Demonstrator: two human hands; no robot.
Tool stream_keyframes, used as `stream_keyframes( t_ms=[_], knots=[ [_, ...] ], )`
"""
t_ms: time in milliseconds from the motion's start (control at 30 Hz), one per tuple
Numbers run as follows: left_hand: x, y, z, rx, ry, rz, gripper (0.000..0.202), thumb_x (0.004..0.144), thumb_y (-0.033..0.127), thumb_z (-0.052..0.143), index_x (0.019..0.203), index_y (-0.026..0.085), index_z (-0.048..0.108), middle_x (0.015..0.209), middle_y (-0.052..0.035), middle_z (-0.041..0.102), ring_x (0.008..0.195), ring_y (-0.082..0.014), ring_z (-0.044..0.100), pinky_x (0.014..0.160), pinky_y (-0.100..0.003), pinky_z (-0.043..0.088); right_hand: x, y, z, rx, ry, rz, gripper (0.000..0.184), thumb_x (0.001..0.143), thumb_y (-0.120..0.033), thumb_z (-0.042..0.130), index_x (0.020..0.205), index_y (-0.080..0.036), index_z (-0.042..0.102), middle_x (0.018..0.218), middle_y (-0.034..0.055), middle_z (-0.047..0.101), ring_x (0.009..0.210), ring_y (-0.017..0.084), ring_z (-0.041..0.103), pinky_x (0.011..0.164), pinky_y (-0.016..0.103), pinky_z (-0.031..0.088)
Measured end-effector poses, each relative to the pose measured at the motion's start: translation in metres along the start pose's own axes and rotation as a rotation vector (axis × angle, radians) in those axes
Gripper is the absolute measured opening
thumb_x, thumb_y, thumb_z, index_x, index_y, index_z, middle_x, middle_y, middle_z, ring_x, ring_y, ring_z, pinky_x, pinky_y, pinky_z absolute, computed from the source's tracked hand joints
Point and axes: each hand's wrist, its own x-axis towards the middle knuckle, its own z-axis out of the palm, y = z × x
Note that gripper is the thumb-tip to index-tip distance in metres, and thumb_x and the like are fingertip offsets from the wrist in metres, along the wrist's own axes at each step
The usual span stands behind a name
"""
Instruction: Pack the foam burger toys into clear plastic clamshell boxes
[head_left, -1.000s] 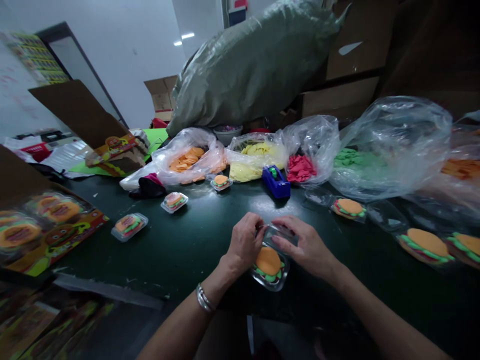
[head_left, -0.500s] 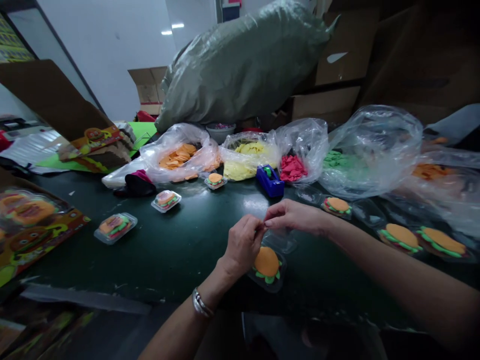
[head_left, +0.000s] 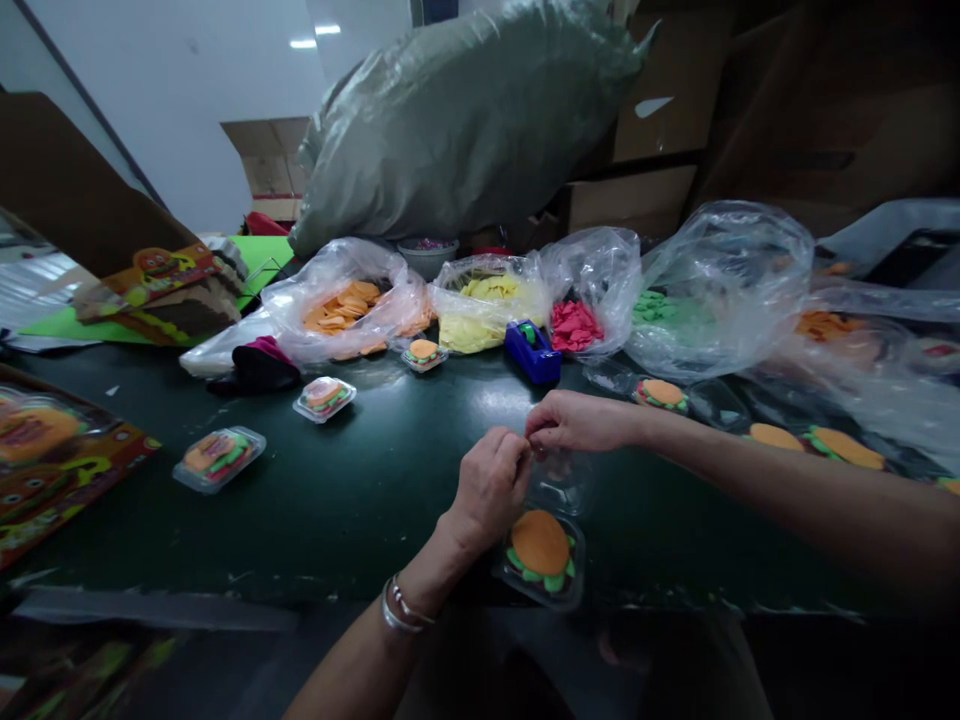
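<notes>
My left hand [head_left: 489, 485] and my right hand [head_left: 568, 420] meet fingertip to fingertip above the dark table. Both are closed in a pinch, and whatever lies between the fingers is hidden or too small to name. Just below them, a toy burger [head_left: 540, 548] with an orange bun and green frill sits in an open clear plastic box. The box's transparent lid [head_left: 561, 485] is folded back, under my right hand. Beyond the hands stands a blue tape dispenser [head_left: 532, 352].
Closed boxed burgers [head_left: 220, 458] lie at left, and more burgers [head_left: 661, 394] in clear trays at right. Along the back are plastic bags of orange pieces [head_left: 343, 306], yellow pieces [head_left: 487, 300], red pieces [head_left: 574, 326] and green pieces [head_left: 656, 308]. A printed carton [head_left: 67, 490] is at far left.
The view has shifted a little, so the table's things sit further left. My hands stay pinched together; the open burger box shows slightly lower, with more of it visible.
</notes>
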Motion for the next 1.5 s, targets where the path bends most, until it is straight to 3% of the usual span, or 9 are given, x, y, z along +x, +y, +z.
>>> stream_keyframes(
  t_ms=[333, 533, 600, 733, 867, 967, 1100, 1367, 1500],
  knots=[
    [-0.002, 0.010, -0.007, -0.012, -0.017, 0.021, 0.017, 0.086, 0.010, 0.046, 0.072, 0.020, 0.046, 0.073, -0.0029, 0.056, 0.069, -0.0155, 0.053, 0.066, -0.027, 0.045, 0.009, 0.026, -0.015, -0.208, 0.229, 0.032, 0.020, 0.069, -0.008, 0.049, 0.059, -0.016, 0.064, 0.061, 0.0018, 0.068, 0.055, 0.013, 0.060, 0.052, 0.021, 0.040],
    [0.012, -0.003, -0.007, -0.250, -0.206, -0.151, 0.020, 0.076, 0.007, 0.056, 0.093, 0.018, 0.057, 0.095, -0.0064, 0.065, 0.087, -0.0186, 0.060, 0.081, -0.032, 0.048, 0.014, 0.038, -0.025, -0.260, 0.385, -0.008, 0.017, 0.072, -0.011, 0.051, 0.062, -0.016, 0.064, 0.059, 0.0005, 0.064, 0.055, 0.012, 0.053, 0.053, 0.023, 0.035],
    [0.016, -0.012, -0.003, -0.276, -0.266, -0.201, 0.028, 0.074, 0.009, 0.061, 0.101, 0.017, 0.060, 0.093, -0.0047, 0.067, 0.082, -0.0174, 0.061, 0.078, -0.030, 0.049, 0.016, 0.041, -0.020, -0.241, 0.408, -0.039, 0.016, 0.073, -0.013, 0.053, 0.063, -0.016, 0.064, 0.056, -0.0012, 0.061, 0.055, 0.012, 0.050, 0.054, 0.023, 0.034],
    [0.015, -0.020, 0.008, -0.305, -0.337, -0.250, 0.011, 0.079, 0.012, 0.058, 0.087, 0.017, 0.065, 0.079, -0.0004, 0.068, 0.072, -0.0134, 0.061, 0.069, -0.024, 0.048, 0.010, 0.057, -0.004, -0.144, 0.478, -0.058, 0.016, 0.078, -0.023, 0.053, 0.074, -0.016, 0.066, 0.066, -0.0007, 0.063, 0.061, 0.012, 0.053, 0.058, 0.022, 0.038],
    [0.013, -0.014, 0.025, -0.269, -0.320, -0.325, 0.016, 0.078, 0.021, 0.063, 0.093, 0.016, 0.061, 0.074, 0.0019, 0.061, 0.064, -0.0118, 0.054, 0.060, -0.021, 0.042, 0.001, 0.073, 0.008, -0.030, 0.584, -0.002, 0.013, 0.076, -0.025, 0.055, 0.075, -0.015, 0.065, 0.067, 0.0004, 0.064, 0.062, 0.013, 0.055, 0.058, 0.023, 0.041],
    [0.018, -0.008, 0.035, -0.218, -0.320, -0.347, 0.006, 0.079, 0.022, 0.060, 0.080, 0.016, 0.058, 0.063, 0.0048, 0.052, 0.057, -0.0107, 0.045, 0.055, -0.021, 0.035, 0.000, 0.072, 0.009, 0.031, 0.630, 0.004, 0.005, 0.071, -0.020, 0.059, 0.070, -0.017, 0.063, 0.065, -0.0011, 0.063, 0.062, 0.013, 0.055, 0.059, 0.023, 0.041],
    [0.023, -0.005, 0.036, -0.163, -0.345, -0.306, 0.020, 0.081, 0.019, 0.054, 0.061, 0.018, 0.048, 0.059, 0.0050, 0.045, 0.057, -0.0109, 0.040, 0.057, -0.023, 0.030, -0.003, 0.073, 0.007, 0.137, 0.656, -0.003, 0.004, 0.067, -0.020, 0.065, 0.071, -0.018, 0.063, 0.066, -0.0023, 0.063, 0.064, 0.013, 0.057, 0.061, 0.023, 0.043],
    [0.018, -0.005, 0.033, -0.093, -0.313, -0.370, 0.010, 0.082, 0.017, 0.050, 0.088, 0.019, 0.058, 0.063, 0.0042, 0.052, 0.057, -0.0123, 0.046, 0.060, -0.023, 0.036, -0.016, 0.105, 0.049, 0.413, 0.600, 0.107, 0.020, 0.083, -0.022, 0.051, 0.097, -0.013, 0.060, 0.063, -0.0014, 0.066, 0.055, 0.013, 0.062, 0.049, 0.022, 0.048],
    [0.021, -0.002, 0.033, -0.080, -0.311, -0.354, 0.014, 0.082, 0.014, 0.046, 0.074, 0.019, 0.057, 0.075, 0.0001, 0.055, 0.073, -0.0143, 0.050, 0.071, -0.023, 0.039, -0.004, 0.110, 0.056, 0.420, 0.630, 0.205, 0.008, 0.087, -0.020, 0.054, 0.086, -0.014, 0.060, 0.060, -0.0053, 0.060, 0.046, 0.008, 0.054, 0.045, 0.020, 0.044]
  ],
)
